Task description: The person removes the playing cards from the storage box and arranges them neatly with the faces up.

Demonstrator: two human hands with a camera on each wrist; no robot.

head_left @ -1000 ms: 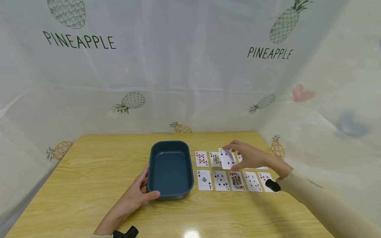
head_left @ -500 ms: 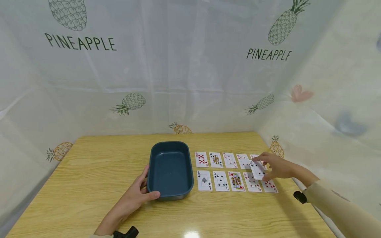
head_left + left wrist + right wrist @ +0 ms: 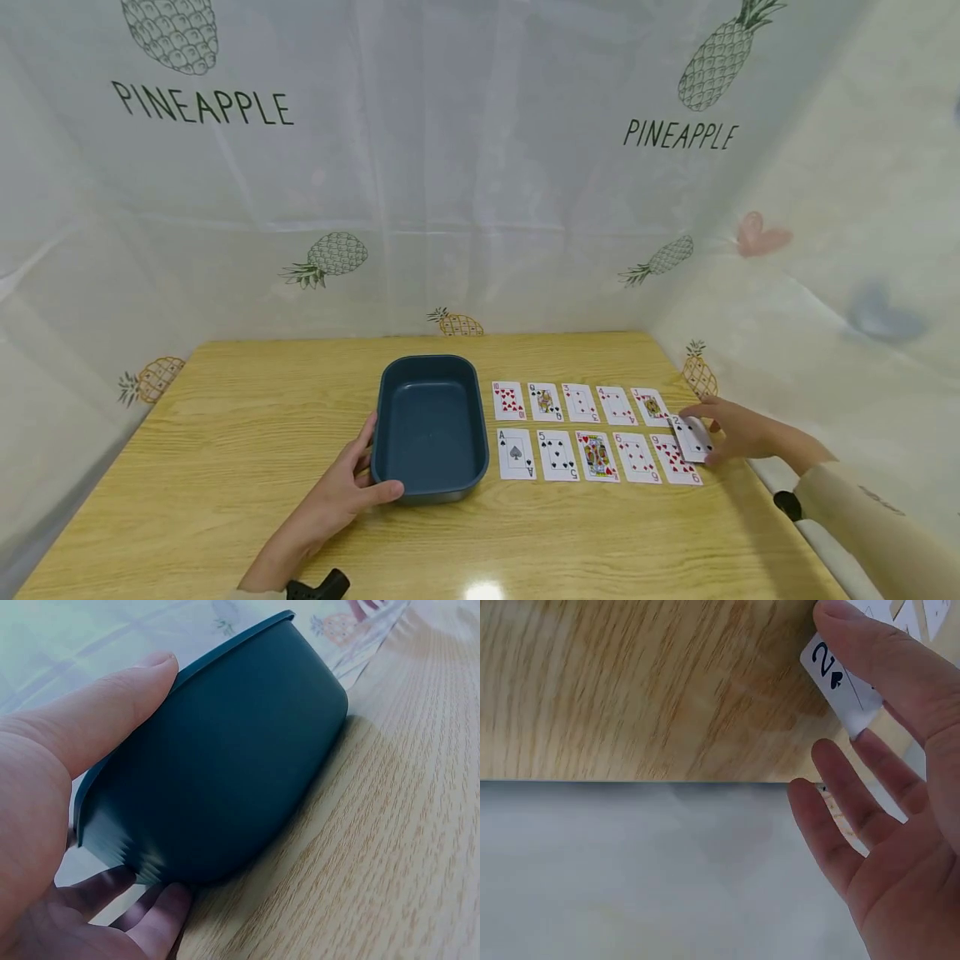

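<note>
My right hand (image 3: pixel 742 432) pinches a two of spades playing card (image 3: pixel 694 439) between thumb and fingers at the right end of the card rows. In the head view the card overlaps the nine of hearts (image 3: pixel 675 468). The right wrist view shows its corner (image 3: pixel 838 675) under the thumb, other fingers spread near the table edge. With its thumb on the rim and fingers at the side, my left hand (image 3: pixel 348 481) grips a dark blue rectangular plastic basin (image 3: pixel 430 442). The basin's outer wall (image 3: pixel 217 750) fills much of the left wrist view.
Two rows of face-up cards lie right of the basin, among them a ten of hearts (image 3: pixel 508 401), an ace of spades (image 3: pixel 516 454) and a jack (image 3: pixel 651 407). The wooden table (image 3: pixel 255 417) is bounded by a pineapple-print curtain (image 3: pixel 480 167).
My right hand has carried the two of spades rightward from over the upper row to the rows' right end, uncovering the upper-row cards. The left hand and basin have stayed put.
</note>
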